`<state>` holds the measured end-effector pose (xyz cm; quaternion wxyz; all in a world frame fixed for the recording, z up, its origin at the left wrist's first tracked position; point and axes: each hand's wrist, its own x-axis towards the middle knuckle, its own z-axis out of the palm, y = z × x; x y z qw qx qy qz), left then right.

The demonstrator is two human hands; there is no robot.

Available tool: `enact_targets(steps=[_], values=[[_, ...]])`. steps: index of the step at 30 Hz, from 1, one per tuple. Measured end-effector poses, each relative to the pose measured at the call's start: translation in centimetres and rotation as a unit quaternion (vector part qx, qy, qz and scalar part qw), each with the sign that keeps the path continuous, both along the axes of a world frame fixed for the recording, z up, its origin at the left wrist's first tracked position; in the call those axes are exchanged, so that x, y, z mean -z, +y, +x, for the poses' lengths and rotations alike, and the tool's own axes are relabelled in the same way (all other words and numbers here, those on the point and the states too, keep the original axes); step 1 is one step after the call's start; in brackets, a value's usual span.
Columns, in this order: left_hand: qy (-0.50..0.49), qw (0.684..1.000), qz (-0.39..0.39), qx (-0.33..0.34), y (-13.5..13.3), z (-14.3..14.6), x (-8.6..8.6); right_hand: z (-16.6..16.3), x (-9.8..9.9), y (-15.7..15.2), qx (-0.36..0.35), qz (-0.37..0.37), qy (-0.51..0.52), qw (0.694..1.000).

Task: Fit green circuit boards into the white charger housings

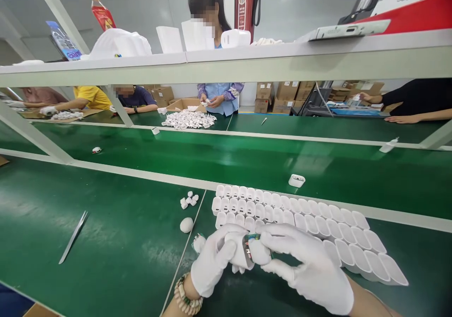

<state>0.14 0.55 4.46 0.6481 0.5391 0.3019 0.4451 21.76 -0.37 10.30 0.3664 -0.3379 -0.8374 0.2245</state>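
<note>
The left grip (212, 263) clamps a shell (241, 259), the right grip (310, 271) a core (260, 252); cups (288, 218) stand toward two o'clock. The shell looks light, stiff, slippery; hold its sides.

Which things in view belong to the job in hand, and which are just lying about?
Likely part of the job:
white casing, in the gloved left hand
insert with green circuit board, in the gloved right hand
rows of white casings

Apparently just lying about:
metal tweezers
yellow-capped bottle
blue-capped bottle
</note>
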Motion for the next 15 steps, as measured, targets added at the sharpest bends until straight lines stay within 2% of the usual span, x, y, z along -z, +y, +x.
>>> enact_targets(steps=[6,11,15], values=[[-0.004,1.0,0.002,0.01,-0.1,-0.1,0.0,-0.6,-0.8,0.0,-0.005,0.003,-0.034,0.999],[-0.014,1.0,-0.003,0.017,0.0,0.0,-0.2,-0.6,-1.3,0.1,-0.025,-0.058,-0.157,0.986],[-0.016,1.0,-0.012,0.018,0.0,0.1,0.0,-0.5,-1.3,-0.4,-0.007,-0.044,-0.228,0.973]])
